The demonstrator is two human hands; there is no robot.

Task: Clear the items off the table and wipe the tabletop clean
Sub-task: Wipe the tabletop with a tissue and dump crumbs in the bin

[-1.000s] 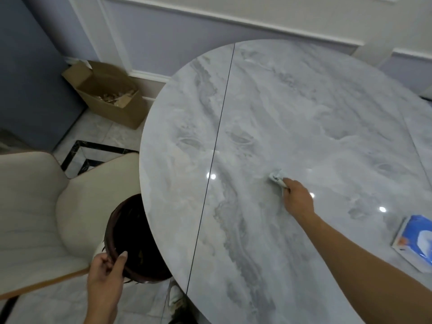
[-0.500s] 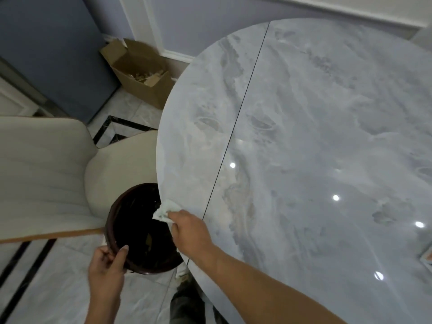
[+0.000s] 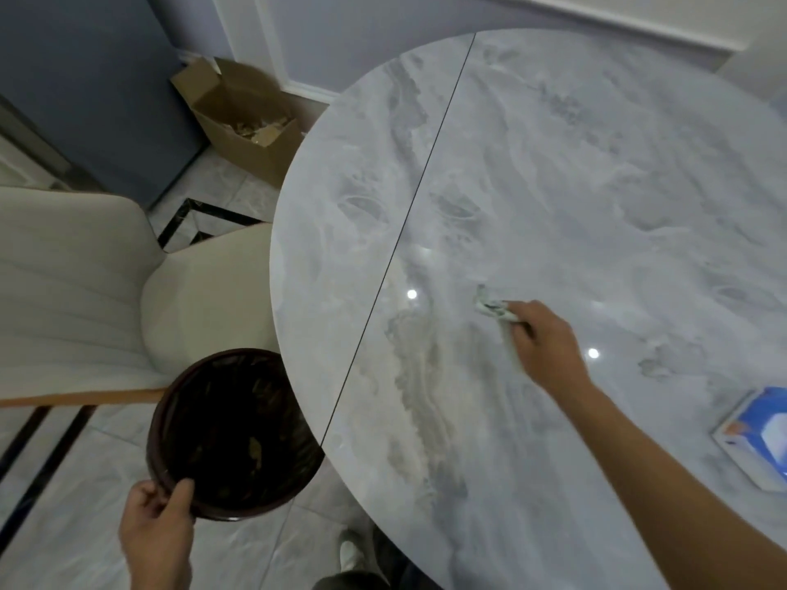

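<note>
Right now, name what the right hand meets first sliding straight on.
Probably nothing: the right hand, gripping a crumpled tissue, points across the seam toward the table edge; the cardboard box beyond sits on the floor.

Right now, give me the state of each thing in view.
bin: held beside the tabletop, rubbish inside.
left hand: grips the bin's rim.
right hand: pinches the crumpled tissue against the tabletop.
tissue pack: flat on tabletop.
cardboard box: open, on floor.
</note>
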